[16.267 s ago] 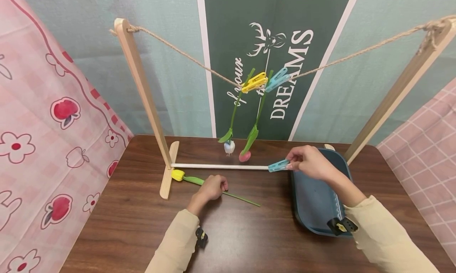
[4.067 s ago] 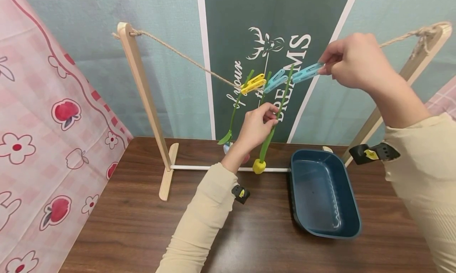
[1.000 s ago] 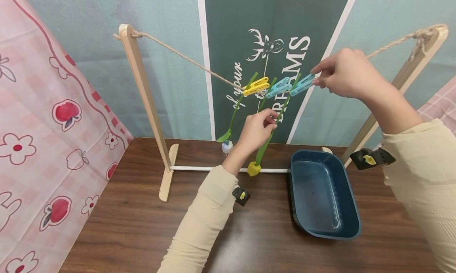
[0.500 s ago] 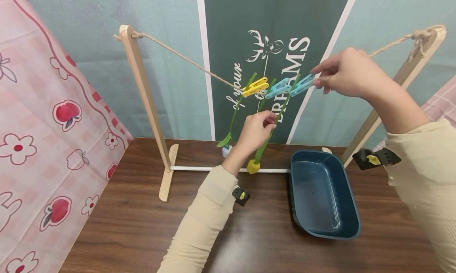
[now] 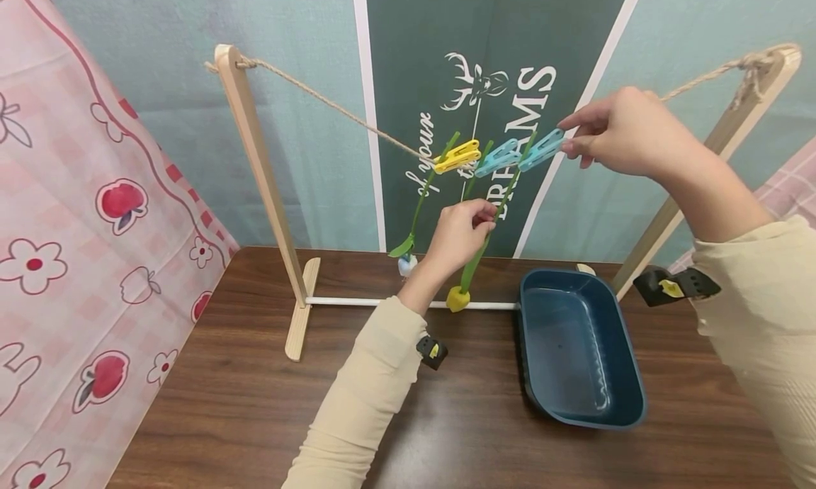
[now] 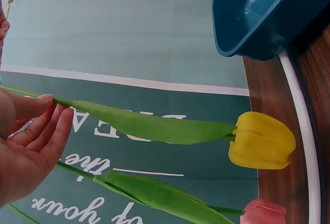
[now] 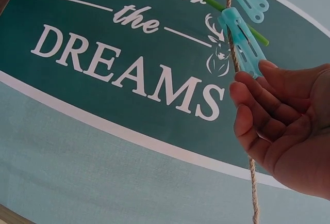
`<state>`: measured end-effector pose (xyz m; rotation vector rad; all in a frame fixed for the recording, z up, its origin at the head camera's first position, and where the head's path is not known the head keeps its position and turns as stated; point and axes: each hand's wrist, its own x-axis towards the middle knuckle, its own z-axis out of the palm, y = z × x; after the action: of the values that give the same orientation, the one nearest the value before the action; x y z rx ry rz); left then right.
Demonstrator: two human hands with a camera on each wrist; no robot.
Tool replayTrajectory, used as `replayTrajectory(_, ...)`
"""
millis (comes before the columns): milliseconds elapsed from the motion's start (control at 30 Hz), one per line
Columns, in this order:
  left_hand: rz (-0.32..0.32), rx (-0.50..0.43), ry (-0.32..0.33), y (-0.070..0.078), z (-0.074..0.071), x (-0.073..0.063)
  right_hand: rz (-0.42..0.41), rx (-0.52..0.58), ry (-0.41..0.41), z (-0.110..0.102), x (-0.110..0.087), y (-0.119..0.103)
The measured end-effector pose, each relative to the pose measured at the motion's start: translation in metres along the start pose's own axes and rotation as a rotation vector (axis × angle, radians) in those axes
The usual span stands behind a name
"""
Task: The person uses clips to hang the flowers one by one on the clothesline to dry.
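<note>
My left hand (image 5: pixel 460 230) pinches the green stem of a yellow tulip (image 6: pixel 262 140), which hangs bloom-down in front of the white bar. With thumb and fingertips, my right hand (image 5: pixel 627 131) pinches the tail end of a light blue clothespin (image 5: pixel 540 151). The clothespin's nose sits at the twine (image 7: pixel 252 182) and the top of the tulip's stem. Just left of it, a second blue clothespin (image 5: pixel 499 158) holds a pink tulip (image 6: pixel 264 212), whose bloom my left arm hides in the head view. A yellow clothespin (image 5: pixel 457 156) holds a pale blue-white flower (image 5: pixel 406 265).
Two wooden posts (image 5: pixel 258 163) carry the twine, joined low down by a white bar (image 5: pixel 344 302). A dark blue tray (image 5: pixel 561 347) stands on the wooden table (image 5: pixel 242 404) at right. A printed cloth (image 5: pixel 421 21) hangs behind, and a pink curtain (image 5: pixel 115 262) at left.
The yellow tulip has been lifted from the table to the twine, and the blue clothespin has come from by the tray onto the twine. Over the last second the hands have barely moved.
</note>
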<state>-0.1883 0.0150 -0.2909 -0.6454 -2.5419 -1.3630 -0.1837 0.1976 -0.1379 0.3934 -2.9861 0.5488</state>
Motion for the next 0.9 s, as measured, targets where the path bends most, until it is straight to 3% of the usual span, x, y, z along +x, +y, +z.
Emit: replayTrajectory(900,-0.013,-0.005,-0.018,-0.0007,-0.0015,-0.0004,-0.013,0.014,0.055,0.0033,-0.0007,-0.0007)
